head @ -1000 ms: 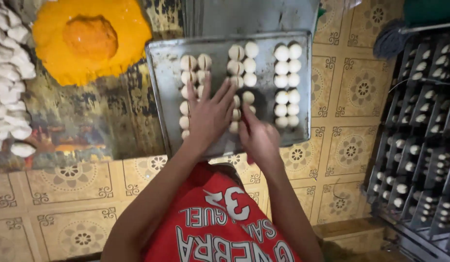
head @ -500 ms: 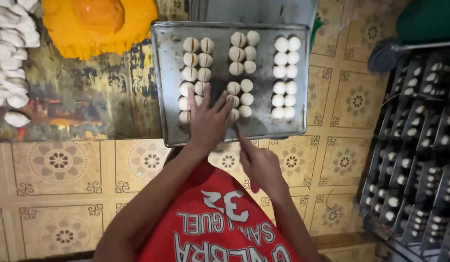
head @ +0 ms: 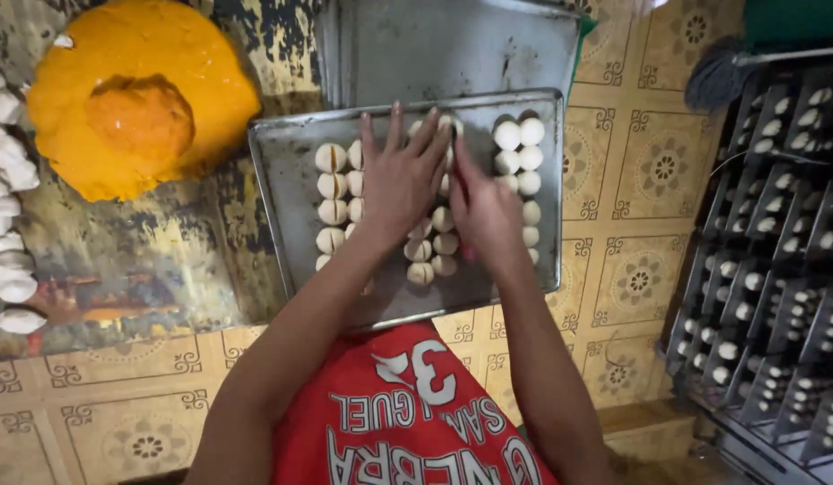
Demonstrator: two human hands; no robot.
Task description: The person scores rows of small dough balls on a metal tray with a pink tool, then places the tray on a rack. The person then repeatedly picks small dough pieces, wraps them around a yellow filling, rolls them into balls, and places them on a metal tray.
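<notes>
A: What is the surface like, and the room around it?

B: A worn bench (head: 138,269) with scratched, patchy paint, dark and yellowish; the floor (head: 641,180) is yellow tile with a flower pattern; at the right stands a dark rack (head: 776,233) of trays filled with small pale pieces; a second, empty metal tray (head: 443,49) lies beyond the first

A: And the hands?

B: Both are over the metal baking tray (head: 286,180), which sits on the bench in front of the person; the left hand (head: 400,180) lies flat, fingers spread and straight, pressing on the middle rows of dough pieces (head: 331,187); the right hand (head: 484,211) is just beside it, touching it, fingers together over the dough; something thin and reddish shows at its edge, but whether its grip is closed on it I cannot tell

A: Materials and shapes?

B: The tray is dull grey steel, rectangular with a low rim; the dough pieces are small, round, pale and creased across the middle, set in columns; a big orange-yellow mound (head: 138,99), smooth and glossy, sits at the left; white lumps (head: 8,180) line the left edge
</notes>
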